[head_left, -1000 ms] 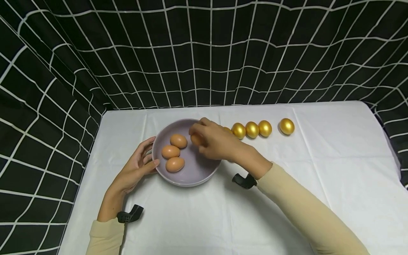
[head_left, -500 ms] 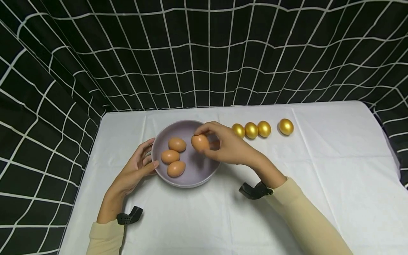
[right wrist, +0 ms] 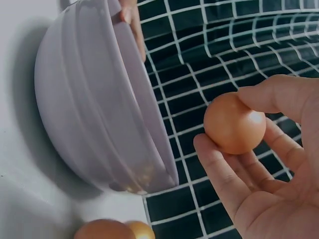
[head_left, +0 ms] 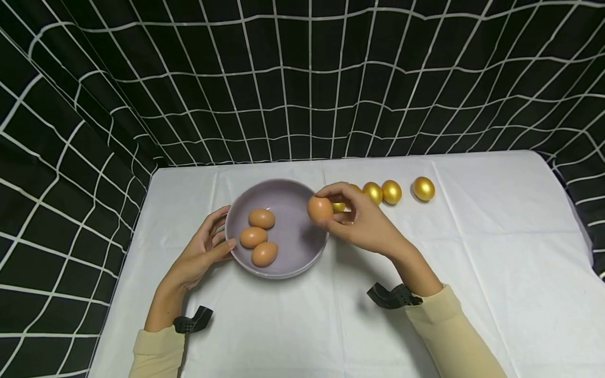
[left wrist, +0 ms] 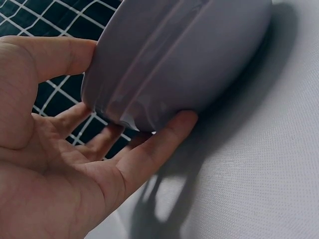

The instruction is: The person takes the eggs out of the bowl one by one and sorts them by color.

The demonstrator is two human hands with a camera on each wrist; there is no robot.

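My right hand (head_left: 361, 223) pinches a brown egg (head_left: 320, 209) between thumb and fingers, above the right rim of a lilac bowl (head_left: 302, 252). In the right wrist view that egg (right wrist: 235, 123) is held clear of the bowl's outer wall (right wrist: 92, 94). Three more brown eggs, one of them the middle egg (head_left: 252, 237), lie in the left part of the bowl. My left hand (head_left: 200, 252) holds the bowl's left side, its thumb at the rim. In the left wrist view, fingers (left wrist: 164, 144) touch the bowl's outside low down.
Several golden eggs (head_left: 391, 192) lie in a row behind my right hand, partly hidden by it. Another golden egg (head_left: 424, 188) sits apart to their right. A brown egg (right wrist: 104, 230) shows below the bowl in the right wrist view. White cloth (head_left: 293, 325) covers the table.
My right hand has lifted the brown egg from inside the bowl and moved it right, over the rim. The three other eggs have shifted slightly toward me. The left hand stays in place.
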